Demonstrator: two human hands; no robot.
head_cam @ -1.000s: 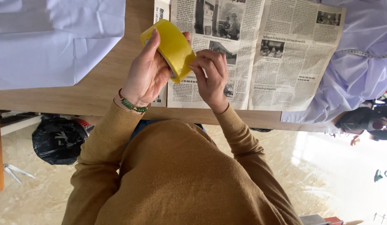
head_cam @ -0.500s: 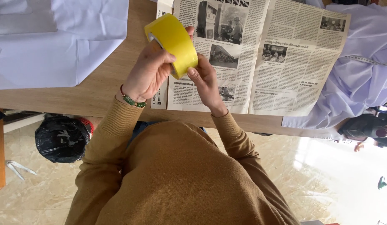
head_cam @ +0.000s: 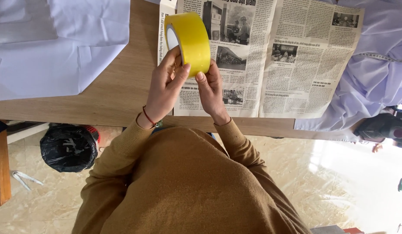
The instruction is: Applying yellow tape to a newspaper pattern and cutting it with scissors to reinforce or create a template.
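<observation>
Both hands hold the tape (head_cam: 188,42) above the bench (head_cam: 118,93), over the left edge of the newspaper (head_cam: 270,56). The left hand (head_cam: 165,86) grips its near rim; the right hand (head_cam: 211,90) presses fingertips on the band. A hard-to-see end could evade the nail, and the roll could twist loose and drop.

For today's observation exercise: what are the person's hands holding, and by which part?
Both hands, left hand and right hand, hold a yellow tape roll by its lower outer edge, fingertips on the band.
</observation>
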